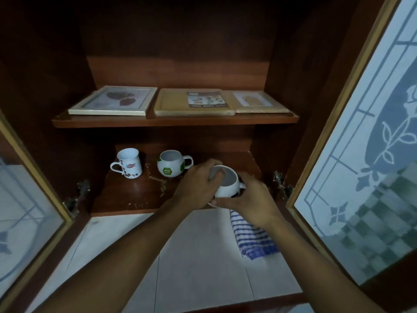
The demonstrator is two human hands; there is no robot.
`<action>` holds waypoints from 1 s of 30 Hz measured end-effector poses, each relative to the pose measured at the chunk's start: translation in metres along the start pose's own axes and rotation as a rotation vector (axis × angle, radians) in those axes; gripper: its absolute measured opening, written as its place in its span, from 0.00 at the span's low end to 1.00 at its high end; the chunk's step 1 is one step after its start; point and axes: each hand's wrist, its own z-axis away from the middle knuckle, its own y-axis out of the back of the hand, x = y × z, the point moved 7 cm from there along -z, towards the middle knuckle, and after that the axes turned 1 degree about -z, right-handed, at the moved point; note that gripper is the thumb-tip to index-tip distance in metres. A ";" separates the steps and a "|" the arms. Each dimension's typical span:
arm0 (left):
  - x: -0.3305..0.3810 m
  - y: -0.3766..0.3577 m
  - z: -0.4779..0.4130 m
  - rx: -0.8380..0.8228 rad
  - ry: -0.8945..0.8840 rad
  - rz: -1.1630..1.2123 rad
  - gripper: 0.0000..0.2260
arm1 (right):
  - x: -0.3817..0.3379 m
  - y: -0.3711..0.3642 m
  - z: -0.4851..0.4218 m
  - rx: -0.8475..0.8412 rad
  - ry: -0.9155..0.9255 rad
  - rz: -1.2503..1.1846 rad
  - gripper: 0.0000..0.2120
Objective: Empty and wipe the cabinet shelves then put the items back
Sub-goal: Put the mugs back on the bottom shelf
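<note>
Cabinet (180, 71): dark wood, both doors swung wide; the left door (22, 211) and right door (361, 132) have frosted glass with a flower pattern.
Upper shelf (176, 122): three flat things lie side by side: a picture frame (115, 100) on the left, a wrapped tray (194, 102) in the middle, and a thin packet (259, 102) on the right, touching the tray's edge.
Lower shelf (126, 197): a tall mug (129, 164) with brown print stands upright at the back left. A round mug (169, 167) with green patches stands just beside it, apart. Crumbs (158, 179) are scattered in front of them.
White cup (226, 185): upright, mouth up, at the front right of the lower shelf, between both hands. Whether its base rests on the wood cannot be told.
Left hand (196, 184): fingers curled over the cup's left rim, gripping it.
Right hand (255, 199): wrapped round the cup's right side by the handle, thumb along its base.
Cloth (252, 240): blue-and-white striped, hanging down from under the right hand below the shelf edge. How the fingers hold it is hidden.
Floor (191, 256): pale tiles below the open front.
</note>
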 end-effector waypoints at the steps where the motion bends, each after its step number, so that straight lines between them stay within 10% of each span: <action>1: -0.004 -0.003 -0.007 -0.001 -0.003 -0.002 0.10 | 0.004 -0.001 -0.007 -0.002 -0.006 -0.002 0.34; 30: -0.097 -0.096 -0.143 -0.165 0.204 0.049 0.20 | 0.112 -0.004 -0.146 -0.035 -0.213 -0.002 0.36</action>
